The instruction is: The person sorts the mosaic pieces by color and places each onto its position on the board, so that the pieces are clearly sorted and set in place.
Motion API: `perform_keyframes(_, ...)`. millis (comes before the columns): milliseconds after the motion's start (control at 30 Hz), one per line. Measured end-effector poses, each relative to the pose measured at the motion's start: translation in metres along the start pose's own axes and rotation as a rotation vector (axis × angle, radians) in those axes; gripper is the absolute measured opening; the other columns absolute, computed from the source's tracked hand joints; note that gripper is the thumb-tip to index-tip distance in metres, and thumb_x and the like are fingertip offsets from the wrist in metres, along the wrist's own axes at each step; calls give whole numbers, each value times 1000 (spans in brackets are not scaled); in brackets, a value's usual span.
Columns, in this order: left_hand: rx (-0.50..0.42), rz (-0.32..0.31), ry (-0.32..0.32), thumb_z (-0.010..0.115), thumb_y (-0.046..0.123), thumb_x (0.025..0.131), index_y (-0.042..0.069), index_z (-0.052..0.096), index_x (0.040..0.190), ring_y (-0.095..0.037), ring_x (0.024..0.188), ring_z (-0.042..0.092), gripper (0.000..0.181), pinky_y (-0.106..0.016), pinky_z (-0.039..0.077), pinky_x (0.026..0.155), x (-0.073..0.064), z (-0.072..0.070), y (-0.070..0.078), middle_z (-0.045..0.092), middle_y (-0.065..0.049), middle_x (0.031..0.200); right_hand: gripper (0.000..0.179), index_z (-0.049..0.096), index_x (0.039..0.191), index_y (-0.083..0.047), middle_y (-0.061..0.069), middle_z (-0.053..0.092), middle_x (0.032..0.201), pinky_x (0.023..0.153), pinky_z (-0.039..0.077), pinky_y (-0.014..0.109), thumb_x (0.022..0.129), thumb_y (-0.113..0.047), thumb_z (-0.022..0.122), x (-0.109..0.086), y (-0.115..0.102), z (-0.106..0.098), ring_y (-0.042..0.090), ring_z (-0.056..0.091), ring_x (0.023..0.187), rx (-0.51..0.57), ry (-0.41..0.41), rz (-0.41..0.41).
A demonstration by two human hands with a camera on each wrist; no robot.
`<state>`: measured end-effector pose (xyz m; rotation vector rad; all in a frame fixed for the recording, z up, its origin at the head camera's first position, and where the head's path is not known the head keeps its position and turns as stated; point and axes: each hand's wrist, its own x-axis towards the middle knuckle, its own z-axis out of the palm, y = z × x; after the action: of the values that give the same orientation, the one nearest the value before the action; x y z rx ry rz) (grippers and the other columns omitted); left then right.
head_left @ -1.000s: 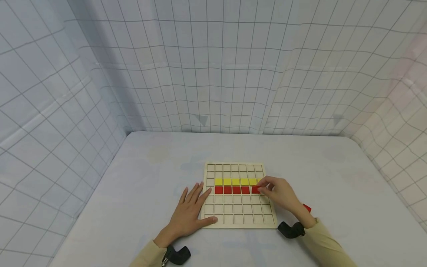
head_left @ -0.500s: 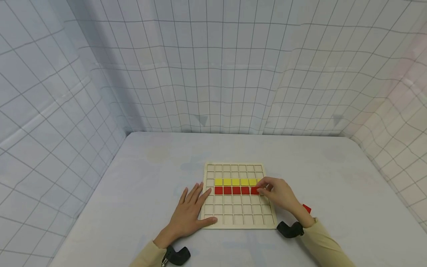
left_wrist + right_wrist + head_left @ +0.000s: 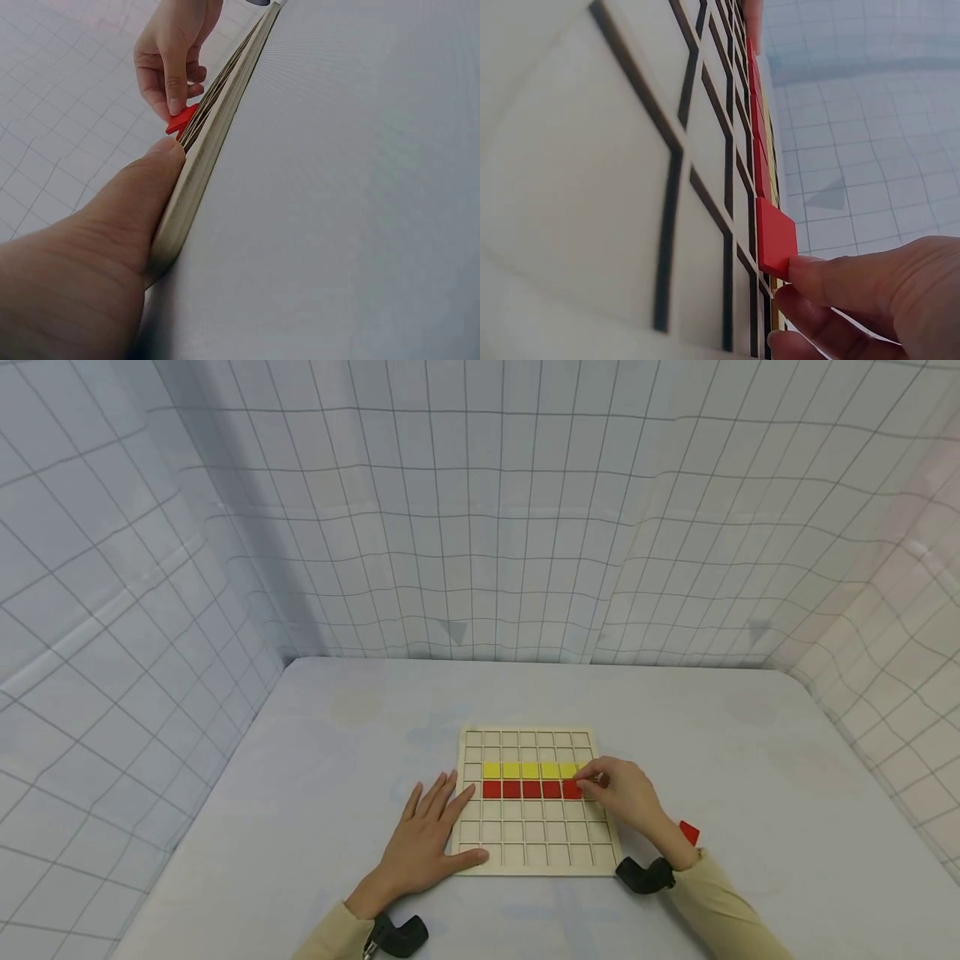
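Observation:
A pale wooden grid board point(image 3: 536, 857) lies on the table, with a row of yellow square tiles point(image 3: 530, 770) and, just nearer, a row of red tiles point(image 3: 521, 789). My right hand point(image 3: 626, 793) pinches the red tile point(image 3: 777, 238) at the right end of that row by its edge. In the right wrist view this tile is tilted and raised above its neighbours. My left hand point(image 3: 422, 843) rests flat over the board's left edge, fingers spread, thumb on the near left corner. The right fingers hide the right end of the yellow row.
One more loose red tile point(image 3: 688, 833) lies on the table right of the board, partly behind the right forearm. Black wrist cameras sit on both wrists. A white gridded curtain point(image 3: 480, 527) surrounds the table point(image 3: 360, 710) at the back and sides.
My right hand has shifted slightly left with the red tile, bringing it closer over the cell beside the other red tiles. The left hand has stayed in place.

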<state>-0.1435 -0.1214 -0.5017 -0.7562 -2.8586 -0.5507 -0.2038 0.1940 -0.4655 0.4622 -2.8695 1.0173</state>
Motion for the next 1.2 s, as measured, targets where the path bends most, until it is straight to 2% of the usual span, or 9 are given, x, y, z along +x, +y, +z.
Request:
perform_keyframes(200, -8, -5, -6, 53, 70, 82, 15, 28, 151, -27, 143, 10, 91, -51, 2, 112, -1, -1, 1, 20, -14, 155, 5, 72, 85, -11, -8, 62, 75, 54, 42, 27, 82, -12, 76, 1, -2, 3, 12, 49, 63, -8, -2, 28)
perform_keyframes(733, -2, -6, -6, 51, 71, 83, 15, 29, 151, -28, 143, 11, 91, -51, 2, 112, 0, -1, 1, 22, -14, 154, 7, 71, 81, -15, -10, 61, 73, 53, 42, 25, 80, -14, 78, -4, 0, -1, 10, 50, 64, -11, -2, 5)
perform_keyframes(1200, 1, -6, -9, 50, 71, 82, 16, 28, 152, -27, 143, 10, 91, -49, 1, 112, 0, 0, 1, 19, -13, 155, 6, 70, 83, -16, -10, 58, 72, 50, 39, 25, 82, -18, 76, -28, 12, -24, 10, 49, 62, -62, 43, 31)
